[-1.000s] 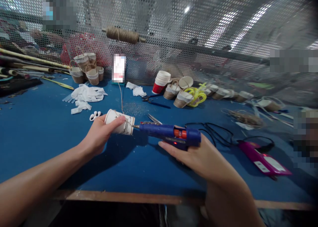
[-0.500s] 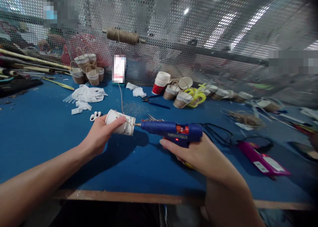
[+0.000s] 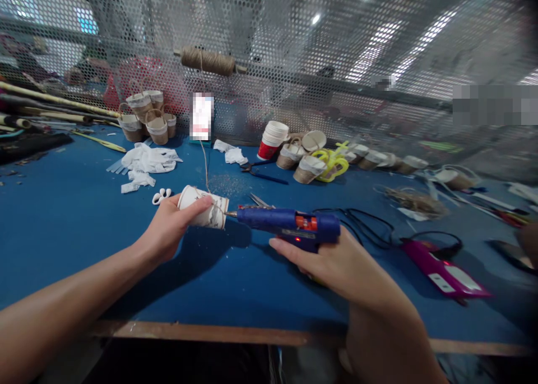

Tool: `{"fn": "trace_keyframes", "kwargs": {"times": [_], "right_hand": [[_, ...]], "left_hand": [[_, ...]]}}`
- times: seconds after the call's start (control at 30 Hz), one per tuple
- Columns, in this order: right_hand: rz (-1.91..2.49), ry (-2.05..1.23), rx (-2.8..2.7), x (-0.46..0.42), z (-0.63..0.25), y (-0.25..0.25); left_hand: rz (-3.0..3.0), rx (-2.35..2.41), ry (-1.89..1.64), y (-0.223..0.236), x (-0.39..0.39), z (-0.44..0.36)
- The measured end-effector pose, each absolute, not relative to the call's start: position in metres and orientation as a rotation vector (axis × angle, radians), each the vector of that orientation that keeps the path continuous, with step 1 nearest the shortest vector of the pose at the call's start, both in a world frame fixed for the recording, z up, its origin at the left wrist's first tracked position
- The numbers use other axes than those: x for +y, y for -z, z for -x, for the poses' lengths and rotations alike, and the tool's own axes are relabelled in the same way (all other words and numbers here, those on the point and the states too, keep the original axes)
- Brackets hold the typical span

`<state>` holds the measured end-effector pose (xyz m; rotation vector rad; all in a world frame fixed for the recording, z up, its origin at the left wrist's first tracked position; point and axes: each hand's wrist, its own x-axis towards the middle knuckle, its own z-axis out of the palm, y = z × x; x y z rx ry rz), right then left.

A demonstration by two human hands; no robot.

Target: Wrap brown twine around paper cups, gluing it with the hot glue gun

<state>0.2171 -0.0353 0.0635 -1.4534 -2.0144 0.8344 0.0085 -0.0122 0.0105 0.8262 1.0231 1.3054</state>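
Observation:
My left hand [image 3: 172,224] is closed round a white paper cup [image 3: 215,218] that lies on its side in the air above the blue table. A strand of twine [image 3: 205,168] runs down from a spool [image 3: 208,61] to the cup, where my left thumb presses near it. In my right hand [image 3: 323,260] is a blue hot glue gun [image 3: 273,220] with a red light lit. Its nozzle points left and meets the side of the cup near the cup's base, at the twine.
Twine-wrapped cups [image 3: 156,127] stand at the back left, and more [image 3: 309,168] sit right of centre by stacked paper cups [image 3: 273,140]. Pliers [image 3: 269,176], scissors [image 3: 258,200], white cloth [image 3: 149,158] and a magenta power strip [image 3: 445,269] lie on the table [image 3: 75,227]. Perforated mesh rises behind.
The glue gun has shifted slightly left and down in my right hand, its nozzle still at the cup. My left hand and the cup have barely moved.

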Motion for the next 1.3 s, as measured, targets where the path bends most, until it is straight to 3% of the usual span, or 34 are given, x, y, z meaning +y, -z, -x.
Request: {"fn": "trace_keyframes", "kwargs": {"times": [0.4,0.8,1.1,1.3], "right_hand": [[1.403,-1.133,-1.867,-0.024,-0.224,-0.063],[1.612,-0.961,-1.558,0.056,-0.225,-0.014],[1.689,-0.784,-1.643,0.059,-0.229,-0.011],[1.586,-0.85,-1.524,0.06,-0.239,-0.026]], "left_hand": [[-0.796,0.999,-1.35,-0.008,-0.009,-0.008],[-0.816,1.065,-1.325,-0.005,-0.01,-0.009],[-0.818,1.082,-1.292,-0.007,-0.011,-0.01],[-0.823,1.09,-1.291,-0.007,-0.013,-0.008]]}}
